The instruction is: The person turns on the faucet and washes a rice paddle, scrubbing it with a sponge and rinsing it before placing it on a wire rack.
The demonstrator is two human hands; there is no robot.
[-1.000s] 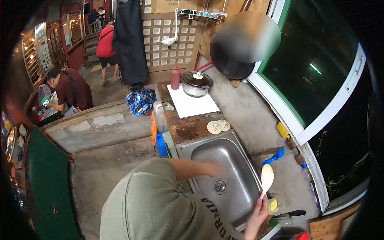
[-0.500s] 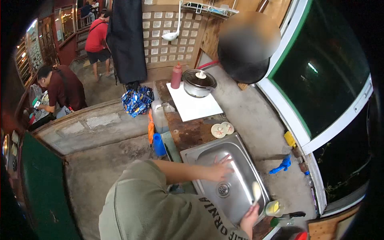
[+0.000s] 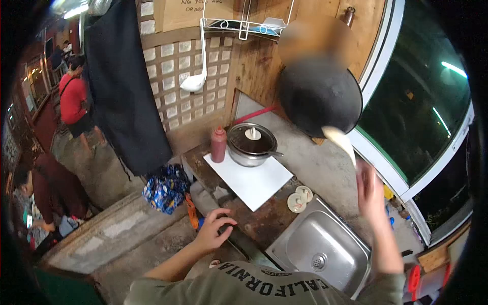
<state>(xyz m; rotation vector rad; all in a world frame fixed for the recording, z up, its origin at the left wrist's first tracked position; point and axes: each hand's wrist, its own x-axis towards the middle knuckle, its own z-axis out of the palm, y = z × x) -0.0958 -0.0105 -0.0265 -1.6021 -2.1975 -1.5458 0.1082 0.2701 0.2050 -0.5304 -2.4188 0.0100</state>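
Note:
My right hand (image 3: 370, 188) is raised over the right side of the sink, wrapped around the handle of a pale spoon (image 3: 339, 144). The spoon points up and left in front of the black wok, and is blurred by motion. My left hand (image 3: 216, 231) hovers over the left edge of the worn counter, fingers loosely curled and apart, with nothing in it. Below my right forearm lies the steel sink (image 3: 300, 244), its basin showing a round drain. Two small cream lids or dishes (image 3: 300, 199) sit by the sink's upper corner.
A lidded pot (image 3: 251, 152) and a red sauce bottle (image 3: 218, 146) stand on a white board (image 3: 256, 188). A white ladle (image 3: 194, 81) hangs from a wire rack (image 3: 244, 28). A black wok (image 3: 320, 99) leans at the back. Two people are at the far left.
My right hand has lifted the spoon up from the sink's lower right. My left hand has moved out of the basin to the left. The view has tilted up.

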